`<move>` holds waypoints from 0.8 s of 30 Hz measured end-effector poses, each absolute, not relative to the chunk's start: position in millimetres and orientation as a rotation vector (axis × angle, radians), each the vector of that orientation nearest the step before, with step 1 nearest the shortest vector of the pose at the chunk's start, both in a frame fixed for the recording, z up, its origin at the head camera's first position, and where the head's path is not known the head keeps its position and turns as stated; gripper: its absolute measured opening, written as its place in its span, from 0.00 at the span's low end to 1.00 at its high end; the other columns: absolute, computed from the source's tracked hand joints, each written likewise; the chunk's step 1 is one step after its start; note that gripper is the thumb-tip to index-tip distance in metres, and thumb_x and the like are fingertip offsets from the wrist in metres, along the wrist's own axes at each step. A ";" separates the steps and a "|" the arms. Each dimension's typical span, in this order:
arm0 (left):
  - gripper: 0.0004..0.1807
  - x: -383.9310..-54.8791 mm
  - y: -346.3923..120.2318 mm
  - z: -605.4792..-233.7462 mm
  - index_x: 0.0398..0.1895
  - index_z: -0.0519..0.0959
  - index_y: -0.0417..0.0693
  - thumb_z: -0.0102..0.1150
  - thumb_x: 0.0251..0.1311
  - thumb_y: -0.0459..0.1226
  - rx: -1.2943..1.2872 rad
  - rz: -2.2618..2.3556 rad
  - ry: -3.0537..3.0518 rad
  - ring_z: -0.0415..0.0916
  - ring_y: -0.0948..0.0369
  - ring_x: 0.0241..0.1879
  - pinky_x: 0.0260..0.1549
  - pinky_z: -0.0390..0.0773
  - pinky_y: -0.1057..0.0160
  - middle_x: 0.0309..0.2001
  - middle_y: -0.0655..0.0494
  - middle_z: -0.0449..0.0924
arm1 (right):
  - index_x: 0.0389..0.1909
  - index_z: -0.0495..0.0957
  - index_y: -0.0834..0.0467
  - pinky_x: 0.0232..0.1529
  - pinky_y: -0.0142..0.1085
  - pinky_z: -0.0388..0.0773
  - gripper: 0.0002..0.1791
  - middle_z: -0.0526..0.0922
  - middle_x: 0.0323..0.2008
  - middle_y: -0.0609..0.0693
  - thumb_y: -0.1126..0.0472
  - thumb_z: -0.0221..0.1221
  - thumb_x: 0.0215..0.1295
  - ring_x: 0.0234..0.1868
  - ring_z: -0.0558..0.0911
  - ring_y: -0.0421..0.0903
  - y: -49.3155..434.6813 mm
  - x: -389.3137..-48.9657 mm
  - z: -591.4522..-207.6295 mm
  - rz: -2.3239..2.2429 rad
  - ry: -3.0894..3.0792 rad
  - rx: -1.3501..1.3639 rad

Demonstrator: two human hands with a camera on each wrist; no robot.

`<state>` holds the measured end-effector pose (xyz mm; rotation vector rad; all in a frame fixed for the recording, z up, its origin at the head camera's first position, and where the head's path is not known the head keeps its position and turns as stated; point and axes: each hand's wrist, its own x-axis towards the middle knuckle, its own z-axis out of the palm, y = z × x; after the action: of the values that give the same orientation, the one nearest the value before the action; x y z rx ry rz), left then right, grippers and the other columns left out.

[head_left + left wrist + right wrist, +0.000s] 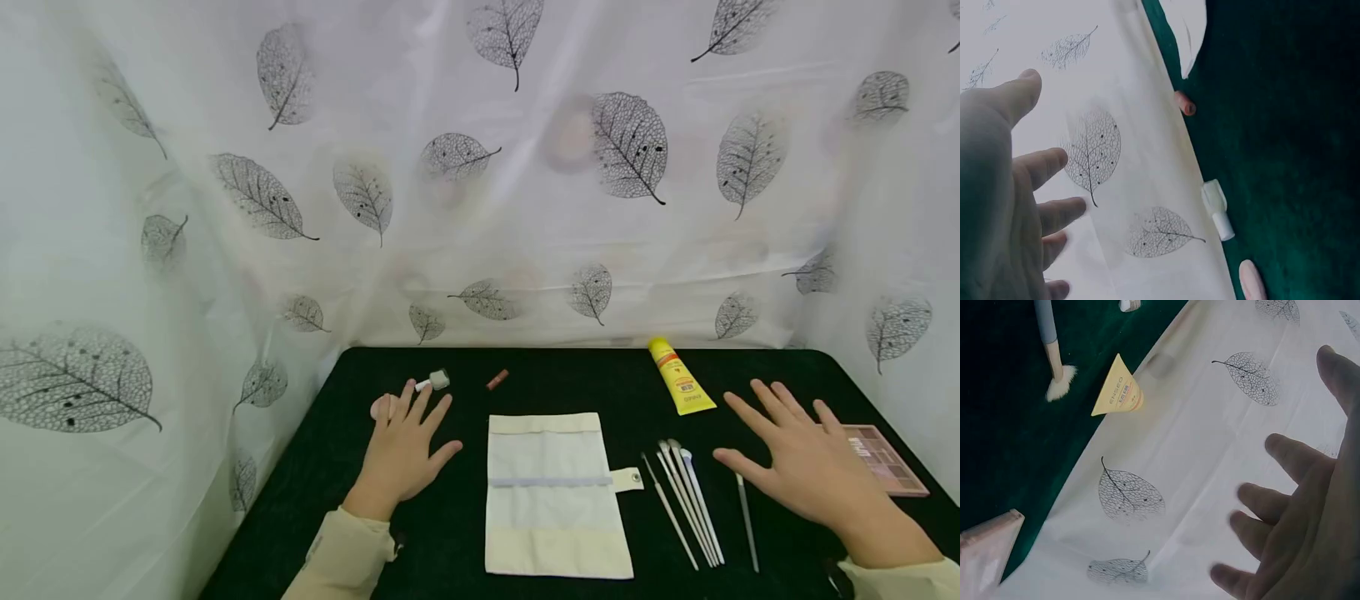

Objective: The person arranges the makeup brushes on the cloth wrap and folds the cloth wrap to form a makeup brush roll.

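Note:
With fingers spread, my left hand (pixel 405 458) hovers over the left part of the dark table and holds nothing. Close to its fingertips are a round pink puff (pixel 384 407) and a small bottle with a white cap (pixel 435 380). My right hand (pixel 813 467), fingers spread too, is above the right side, partly covering a pink eyeshadow palette (pixel 885 460). Between the hands a cream fabric brush roll (pixel 555 500) lies unfolded with its snap tab to the right. Several makeup brushes (pixel 686 504) lie beside it, and a single brush (pixel 747 523) lies nearer the right hand.
A yellow tube (pixel 681 379) lies at the back right of the table. A small reddish-brown tube (pixel 497 380) is at the back, left of centre. White curtains with a leaf print (pixel 525 225) hang behind and along both sides of the dark table (pixel 577 379).

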<state>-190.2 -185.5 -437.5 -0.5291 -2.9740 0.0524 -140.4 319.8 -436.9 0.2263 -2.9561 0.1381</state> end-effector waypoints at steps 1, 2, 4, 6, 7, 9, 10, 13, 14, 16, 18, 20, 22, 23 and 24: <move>0.40 -190.0 -184.5 -438.1 0.79 0.58 0.60 0.43 0.69 0.66 -0.542 0.043 -2.977 0.44 0.45 0.78 0.72 0.45 0.37 0.78 0.47 0.55 | 0.75 0.60 0.59 0.67 0.69 0.26 0.53 0.53 0.74 0.73 0.26 0.56 0.61 0.74 0.47 0.74 320.2 -140.4 -436.5 0.165 -2.975 0.220; 0.39 -189.9 -183.5 -438.9 0.78 0.60 0.60 0.44 0.70 0.65 -0.553 0.043 -2.979 0.48 0.45 0.77 0.71 0.47 0.38 0.76 0.47 0.59 | 0.74 0.62 0.61 0.67 0.71 0.31 0.52 0.55 0.72 0.74 0.26 0.55 0.62 0.73 0.50 0.75 320.8 -140.6 -436.0 0.189 -2.995 0.212; 0.37 -189.9 -181.5 -440.8 0.77 0.63 0.59 0.47 0.70 0.63 -0.582 0.036 -2.977 0.57 0.47 0.74 0.70 0.53 0.40 0.73 0.48 0.66 | 0.71 0.65 0.64 0.66 0.73 0.42 0.52 0.59 0.69 0.76 0.26 0.55 0.62 0.68 0.57 0.78 321.9 -141.0 -435.4 0.212 -3.026 0.195; 0.34 -189.7 -179.2 -442.7 0.74 0.67 0.57 0.51 0.70 0.60 -0.608 0.025 -2.969 0.66 0.49 0.69 0.68 0.60 0.42 0.67 0.49 0.73 | 0.69 0.68 0.65 0.61 0.73 0.53 0.51 0.62 0.67 0.78 0.27 0.56 0.62 0.64 0.62 0.79 322.8 -141.2 -434.9 0.215 -3.041 0.180; 0.33 -189.6 -178.0 -443.8 0.73 0.69 0.56 0.53 0.70 0.59 -0.622 0.012 -2.965 0.70 0.50 0.66 0.66 0.64 0.44 0.64 0.49 0.75 | 0.68 0.69 0.66 0.59 0.74 0.57 0.50 0.64 0.65 0.78 0.27 0.56 0.62 0.62 0.65 0.79 323.6 -141.2 -434.8 0.215 -3.045 0.177; 0.29 -189.8 -175.4 -446.7 0.69 0.74 0.54 0.55 0.70 0.56 -0.642 -0.029 -2.968 0.75 0.51 0.59 0.61 0.71 0.47 0.59 0.50 0.79 | 0.65 0.72 0.66 0.55 0.73 0.63 0.46 0.68 0.62 0.78 0.29 0.57 0.63 0.59 0.69 0.79 324.9 -141.3 -434.9 0.234 -3.050 0.174; 0.27 -189.8 -173.9 -448.5 0.67 0.76 0.54 0.55 0.70 0.55 -0.646 -0.055 -2.978 0.76 0.52 0.57 0.58 0.74 0.48 0.57 0.51 0.80 | 0.64 0.73 0.66 0.53 0.73 0.65 0.44 0.71 0.60 0.77 0.31 0.58 0.64 0.57 0.71 0.78 325.6 -141.2 -435.7 0.248 -3.048 0.174; 0.22 -190.3 -169.4 -453.7 0.61 0.79 0.54 0.57 0.70 0.52 -0.622 -0.211 -3.048 0.79 0.55 0.51 0.51 0.78 0.50 0.53 0.53 0.82 | 0.58 0.77 0.66 0.47 0.67 0.73 0.38 0.79 0.51 0.73 0.36 0.61 0.65 0.48 0.78 0.72 327.2 -141.8 -438.5 0.333 -3.061 0.163; 0.21 -190.4 -167.9 -455.0 0.60 0.80 0.54 0.57 0.70 0.52 -0.600 -0.285 -3.082 0.80 0.57 0.46 0.47 0.79 0.52 0.50 0.54 0.83 | 0.57 0.78 0.67 0.43 0.62 0.77 0.36 0.81 0.46 0.70 0.38 0.61 0.66 0.42 0.81 0.68 327.9 -142.2 -439.9 0.382 -3.069 0.153; 0.18 -190.2 -165.5 -457.2 0.57 0.81 0.54 0.58 0.70 0.50 -0.553 -0.440 -3.129 0.78 0.61 0.38 0.38 0.79 0.56 0.43 0.58 0.82 | 0.55 0.78 0.67 0.34 0.50 0.78 0.33 0.83 0.38 0.61 0.40 0.62 0.67 0.33 0.80 0.57 329.5 -143.3 -443.1 0.479 -3.093 0.119; 0.17 -189.4 -163.9 -459.2 0.56 0.82 0.53 0.59 0.70 0.48 -0.506 -0.597 -3.161 0.74 0.64 0.30 0.31 0.76 0.60 0.38 0.61 0.79 | 0.53 0.78 0.67 0.28 0.41 0.73 0.31 0.81 0.32 0.53 0.42 0.62 0.68 0.27 0.75 0.48 332.5 -145.7 -447.7 0.573 -3.121 0.065; 0.16 -189.1 -162.8 -461.7 0.55 0.82 0.52 0.59 0.70 0.47 -0.466 -0.721 -3.183 0.71 0.65 0.26 0.27 0.72 0.62 0.34 0.62 0.77 | 0.53 0.78 0.68 0.26 0.39 0.68 0.29 0.79 0.30 0.50 0.44 0.61 0.69 0.25 0.72 0.45 335.8 -148.0 -452.5 0.642 -3.140 0.016; 0.16 -189.0 -161.9 -465.0 0.55 0.82 0.52 0.60 0.69 0.46 -0.444 -0.808 -3.196 0.72 0.65 0.26 0.27 0.73 0.62 0.35 0.62 0.77 | 0.52 0.78 0.68 0.26 0.39 0.68 0.28 0.79 0.30 0.50 0.46 0.60 0.70 0.25 0.72 0.45 339.3 -150.6 -456.6 0.682 -3.156 -0.025; 0.16 -189.0 -161.4 -466.5 0.55 0.81 0.52 0.60 0.69 0.46 -0.434 -0.846 -3.206 0.72 0.65 0.26 0.27 0.73 0.62 0.35 0.61 0.78 | 0.52 0.78 0.68 0.27 0.39 0.68 0.27 0.79 0.30 0.50 0.46 0.60 0.70 0.26 0.72 0.46 340.9 -151.8 -458.4 0.702 -3.161 -0.038; 0.16 -189.0 -160.8 -468.2 0.55 0.81 0.52 0.60 0.69 0.46 -0.423 -0.883 -3.219 0.73 0.64 0.27 0.27 0.74 0.61 0.36 0.61 0.78 | 0.52 0.78 0.68 0.27 0.39 0.69 0.27 0.79 0.30 0.50 0.46 0.60 0.70 0.26 0.73 0.46 342.2 -152.7 -459.9 0.727 -3.170 -0.052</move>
<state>-189.0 -160.8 -468.2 -0.4233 -3.2185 -0.8829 -152.7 342.2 -459.9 -0.0521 -3.1704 0.7274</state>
